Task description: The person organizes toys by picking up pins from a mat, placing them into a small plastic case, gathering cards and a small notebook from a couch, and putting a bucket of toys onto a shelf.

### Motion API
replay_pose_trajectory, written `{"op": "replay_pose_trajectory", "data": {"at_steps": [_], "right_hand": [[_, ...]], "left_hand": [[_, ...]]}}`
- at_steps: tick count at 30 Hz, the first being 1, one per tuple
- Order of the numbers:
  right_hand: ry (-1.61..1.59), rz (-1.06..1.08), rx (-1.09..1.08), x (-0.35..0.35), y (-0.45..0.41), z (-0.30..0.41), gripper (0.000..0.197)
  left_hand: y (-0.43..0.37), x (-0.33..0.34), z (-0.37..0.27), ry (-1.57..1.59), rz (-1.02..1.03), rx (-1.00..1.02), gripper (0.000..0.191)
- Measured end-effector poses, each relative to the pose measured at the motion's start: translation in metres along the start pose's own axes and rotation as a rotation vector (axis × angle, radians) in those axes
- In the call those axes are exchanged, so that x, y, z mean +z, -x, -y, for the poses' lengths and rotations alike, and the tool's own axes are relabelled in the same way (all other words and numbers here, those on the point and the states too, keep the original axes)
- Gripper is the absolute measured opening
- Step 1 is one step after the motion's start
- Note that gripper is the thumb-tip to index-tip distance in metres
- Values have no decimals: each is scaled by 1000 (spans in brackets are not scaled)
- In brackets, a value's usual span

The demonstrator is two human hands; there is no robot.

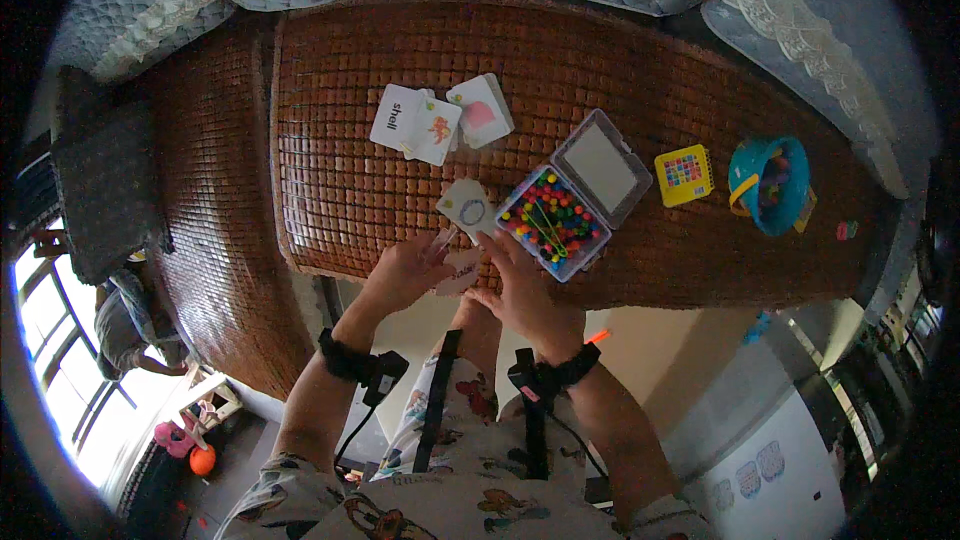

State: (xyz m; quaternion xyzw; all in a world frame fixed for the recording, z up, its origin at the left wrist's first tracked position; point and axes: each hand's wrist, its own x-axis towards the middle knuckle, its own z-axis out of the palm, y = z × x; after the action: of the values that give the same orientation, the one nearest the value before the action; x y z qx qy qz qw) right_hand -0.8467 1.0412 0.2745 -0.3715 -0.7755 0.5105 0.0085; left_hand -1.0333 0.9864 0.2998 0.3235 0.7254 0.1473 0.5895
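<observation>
My left hand (405,275) has its fingers closed on a white card (459,272) that bears writing, near the front edge of the bamboo-tile mat. A clear piece (441,244), perhaps plastic, shows at its fingertips. My right hand (529,300) is beside that card with thumb and fingers spread; whether the thumb touches the card is unclear. Just beyond the fingers lies a card (471,204) with a ring-shaped picture. To the right, a clear plastic case (568,279) stands with its lid (601,169) raised. Inside are many coloured beads (551,214) and green tweezers (553,235).
Farther back lie a card with a word (394,116), a goldfish card (441,131) and a stack with a pink picture (480,112). A yellow spiral booklet (683,175) and a blue bucket (787,199) sit at right. Another person (135,322) is at far left.
</observation>
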Motion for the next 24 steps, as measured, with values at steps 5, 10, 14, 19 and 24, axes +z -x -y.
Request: {"op": "replay_pose_trajectory", "data": {"at_steps": [5, 10, 14, 19, 24], "right_hand": [[-809, -198, 482, 9, -2, 2, 75], [-1427, -117, 720, 8, -13, -8, 58], [-1412, -47, 649, 11, -13, -13, 36], [-1511, 27, 668, -3, -3, -32, 41], [-1155, -17, 397, -17, 27, -51, 31]], "left_hand": [[19, -12, 5, 310, -14, -70, 24], [30, -27, -7, 271, 187, -268, 26], [29, -27, -14, 268, 213, -285, 28], [20, -19, -28, 221, 277, -192, 28], [22, -2, -75, -174, 137, 0, 33]]}}
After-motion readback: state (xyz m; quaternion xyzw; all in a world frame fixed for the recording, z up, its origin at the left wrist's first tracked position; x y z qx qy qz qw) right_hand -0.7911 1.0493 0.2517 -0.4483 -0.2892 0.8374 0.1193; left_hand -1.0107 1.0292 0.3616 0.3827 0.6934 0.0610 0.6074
